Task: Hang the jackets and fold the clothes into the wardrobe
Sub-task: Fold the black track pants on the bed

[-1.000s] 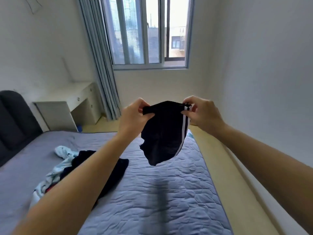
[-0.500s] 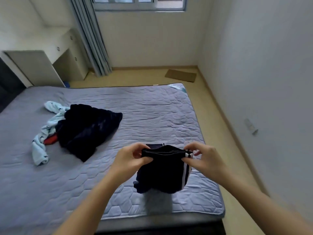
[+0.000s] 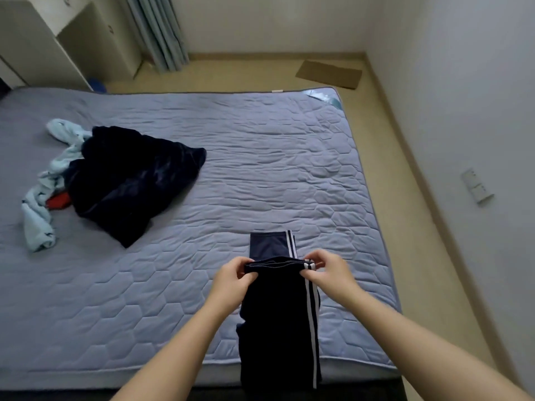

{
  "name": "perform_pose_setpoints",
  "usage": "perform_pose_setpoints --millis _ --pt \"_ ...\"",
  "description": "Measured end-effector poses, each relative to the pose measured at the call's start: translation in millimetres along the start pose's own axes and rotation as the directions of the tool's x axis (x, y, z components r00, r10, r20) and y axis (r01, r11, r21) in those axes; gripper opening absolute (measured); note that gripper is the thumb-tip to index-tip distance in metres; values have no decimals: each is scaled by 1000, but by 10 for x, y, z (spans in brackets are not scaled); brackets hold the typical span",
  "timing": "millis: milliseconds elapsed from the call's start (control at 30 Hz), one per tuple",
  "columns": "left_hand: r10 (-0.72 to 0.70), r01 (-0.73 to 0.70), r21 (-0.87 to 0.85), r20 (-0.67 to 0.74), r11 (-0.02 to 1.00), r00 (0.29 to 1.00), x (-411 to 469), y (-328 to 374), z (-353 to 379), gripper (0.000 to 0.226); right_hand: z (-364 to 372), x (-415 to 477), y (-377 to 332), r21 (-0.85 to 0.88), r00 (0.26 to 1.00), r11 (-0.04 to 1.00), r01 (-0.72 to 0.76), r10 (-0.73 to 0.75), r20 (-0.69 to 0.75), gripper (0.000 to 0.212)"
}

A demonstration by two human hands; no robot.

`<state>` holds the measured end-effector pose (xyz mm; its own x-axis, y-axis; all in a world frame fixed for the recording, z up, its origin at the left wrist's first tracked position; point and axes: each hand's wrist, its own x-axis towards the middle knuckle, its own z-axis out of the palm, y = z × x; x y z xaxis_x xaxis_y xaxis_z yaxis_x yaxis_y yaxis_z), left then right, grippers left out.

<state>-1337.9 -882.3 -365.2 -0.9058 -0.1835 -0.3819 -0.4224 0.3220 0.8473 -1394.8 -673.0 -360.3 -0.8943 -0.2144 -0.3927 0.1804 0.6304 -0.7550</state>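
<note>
I hold dark navy track pants (image 3: 278, 319) with two white side stripes over the near edge of the bed (image 3: 260, 169). My left hand (image 3: 234, 277) pinches the folded top edge at its left corner. My right hand (image 3: 325, 269) pinches the same edge at the striped right corner. The pants drape down toward me past the mattress edge, and one end lies flat on the mattress beyond my hands. A heap of clothes lies at the left of the bed: a dark navy garment (image 3: 130, 180), a light blue garment (image 3: 43, 198) and a bit of red cloth (image 3: 58, 201).
A white desk (image 3: 43, 39) and grey-blue curtains (image 3: 159, 33) stand beyond the bed at the far left. A flat piece of cardboard (image 3: 330, 74) lies on the wooden floor by the far wall. A wall socket (image 3: 476, 189) sits low on the right wall.
The view has tipped down from the window to the bed. My hands have lowered the pants from chest height to the mattress, and the pants now hang longer, unfolded toward me.
</note>
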Motion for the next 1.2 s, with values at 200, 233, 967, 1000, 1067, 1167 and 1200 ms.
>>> perform_pose_setpoints --millis 200,233,967,1000,1067,1167,1200 --pt "-41 42 32 -39 999 998 1425 -615 353 51 322 1466 462 259 992 959 -112 124 -31 61" --pt "-85 86 53 -17 995 996 1550 -813 446 60 426 1613 627 289 982 940 -180 188 0 71" --pt "-536 530 191 -22 826 844 588 -3650 1407 29 2051 518 3382 36 793 796 -604 597 120 26" --pt "-542 537 195 -33 820 840 589 -3679 1408 29 2060 512 3382 76 784 782 -619 609 118 27" --pt "-577 569 201 -22 797 816 589 -3689 1428 29 2091 482 3359 84 779 775 -626 618 103 29" --pt "-559 577 265 -146 772 816 568 -3501 1457 29 2113 422 3243 -52 831 830 -555 550 -79 31" --pt "-468 531 304 -257 791 845 565 -3413 1454 29 2102 419 3185 -114 867 867 -486 461 -189 36"
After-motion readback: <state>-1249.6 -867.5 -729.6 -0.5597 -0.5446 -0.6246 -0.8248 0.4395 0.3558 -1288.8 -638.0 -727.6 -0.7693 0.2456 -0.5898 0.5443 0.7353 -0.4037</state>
